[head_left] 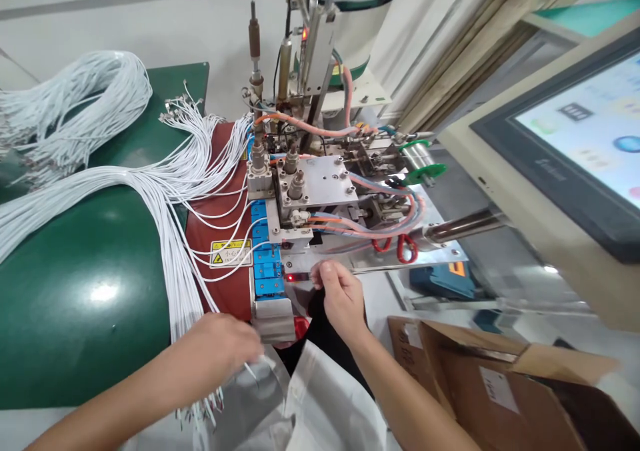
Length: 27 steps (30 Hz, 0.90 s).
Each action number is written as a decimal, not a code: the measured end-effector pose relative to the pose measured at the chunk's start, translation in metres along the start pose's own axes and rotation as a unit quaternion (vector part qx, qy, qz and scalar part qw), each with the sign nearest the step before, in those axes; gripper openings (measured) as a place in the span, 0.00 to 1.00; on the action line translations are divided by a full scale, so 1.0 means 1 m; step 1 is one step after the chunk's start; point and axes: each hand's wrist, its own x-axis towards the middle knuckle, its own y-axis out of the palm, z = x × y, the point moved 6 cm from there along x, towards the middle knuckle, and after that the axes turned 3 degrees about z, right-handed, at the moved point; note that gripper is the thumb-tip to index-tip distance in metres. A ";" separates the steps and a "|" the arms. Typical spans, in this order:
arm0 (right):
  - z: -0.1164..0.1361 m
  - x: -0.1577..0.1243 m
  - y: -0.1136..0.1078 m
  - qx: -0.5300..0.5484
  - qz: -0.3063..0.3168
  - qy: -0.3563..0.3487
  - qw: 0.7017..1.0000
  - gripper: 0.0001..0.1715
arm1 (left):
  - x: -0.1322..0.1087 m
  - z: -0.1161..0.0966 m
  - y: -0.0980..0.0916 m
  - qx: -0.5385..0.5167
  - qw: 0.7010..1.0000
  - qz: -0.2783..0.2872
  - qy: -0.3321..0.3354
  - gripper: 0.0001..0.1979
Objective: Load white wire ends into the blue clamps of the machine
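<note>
My left hand (227, 344), slightly blurred, is closed at the front end of the bundle of white cables (165, 257). A white cable end (250, 371) sticks out below its fingers. My right hand (343, 297) is pinched beside the small black part with a red light (299, 277) on the machine (320, 184); anything between its fingertips is hidden. Left of that hand runs a row of blue clamps (269, 267), where several single white cables lead in from the bundle. The bundle lies over the green table (90, 304) and the dark red cover (220, 204).
Another looped bundle of white cables (110, 91) lies at the back left. A spool of silvery wire (420, 161) sits on the machine. To the right stand a screen (590, 124) and an open cardboard box (465, 384). A yellow warning label (231, 253) is on the cover.
</note>
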 end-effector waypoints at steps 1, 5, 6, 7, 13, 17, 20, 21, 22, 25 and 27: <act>0.002 -0.003 0.002 0.003 0.012 -0.007 1.000 0.21 | 0.007 0.000 -0.006 -0.034 0.999 -0.029 0.001 0.11; 0.016 -0.017 0.012 0.025 0.072 -0.071 0.995 0.17 | 0.028 0.009 -0.027 -0.133 0.969 -0.194 -0.075 0.10; 0.019 -0.019 0.012 0.028 0.077 -0.086 0.993 0.16 | 0.032 0.010 -0.028 -0.143 0.962 -0.216 -0.088 0.10; 0.022 -0.020 0.011 0.026 0.074 -0.098 0.992 0.14 | 0.034 0.010 -0.028 -0.151 0.956 -0.232 -0.095 0.10; 0.034 -0.016 0.015 -0.055 0.056 -0.125 0.989 0.06 | 0.041 0.007 -0.019 -0.215 0.933 -0.271 -0.096 0.12; 0.024 -0.017 0.021 -0.044 0.041 -0.054 0.997 0.06 | 0.040 0.014 -0.014 -0.245 0.911 -0.306 -0.127 0.09; 0.008 -0.020 0.025 0.007 0.027 0.043 0.999 0.07 | 0.041 0.019 -0.013 -0.243 0.908 -0.315 -0.130 0.08; 0.004 -0.020 0.026 0.027 0.027 0.066 0.997 0.07 | 0.041 0.020 -0.012 -0.244 0.908 -0.315 -0.130 0.08; 0.002 -0.021 0.027 0.045 0.033 0.081 0.995 0.07 | 0.041 0.021 -0.012 -0.244 0.907 -0.316 -0.131 0.08; 0.002 -0.019 0.028 0.072 0.061 0.082 0.992 0.07 | 0.041 0.022 -0.011 -0.239 0.911 -0.308 -0.135 0.07; 0.006 -0.017 0.028 0.061 0.076 0.070 0.993 0.06 | 0.041 0.022 -0.011 -0.234 0.914 -0.303 -0.133 0.07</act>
